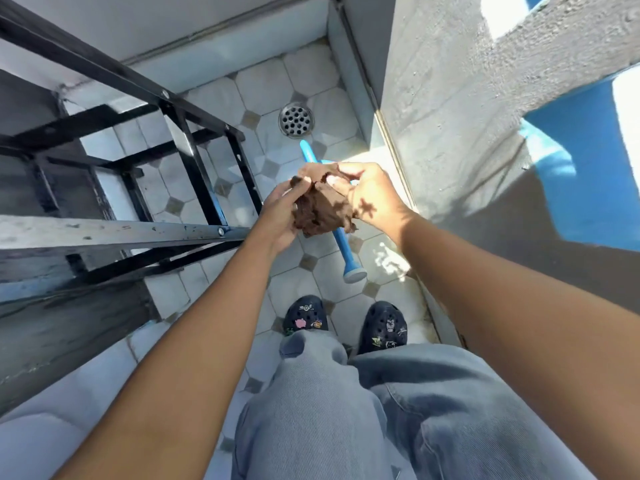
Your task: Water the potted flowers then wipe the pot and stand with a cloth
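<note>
Right over the tiled floor [221, 98], both hands meet around a crumpled brown cloth [320, 206], held up in the air above the person's feet. So the left hand [278, 216] cups the cloth from the side and underneath, fingers [294, 190] curled into the fabric, while the right hand [370, 195] pinches the top edge of it with thumb and fingertips closed on a fold. Both are definitely gripping, nothing loose there. The cloth is bunched up pretty tight, hanging a bit between the two palms.

Directly below the cloth, lying flat on the tiles, there's a blue stick-like tool [341, 249] with a rounded flat end near the shoes; its other end pokes out above the hands, pointing at a round metal floor drain [296, 120]. Most of its middle is hidden behind the cloth.

Off to the left stands a black metal stand [204, 161], an open frame of bars with some scuffs and pale specks on the top rail. I can't see any pot or flowers from this angle. On the right runs a rough grey wall [450, 98] with blue painted patches, sunlight and leafy shadows falling across it and across the right wrist.

Down low you get baggy grey jeans [329, 410] and black clogs [382, 327] with little charms stuck on, planted side by side on the tiles.
</note>
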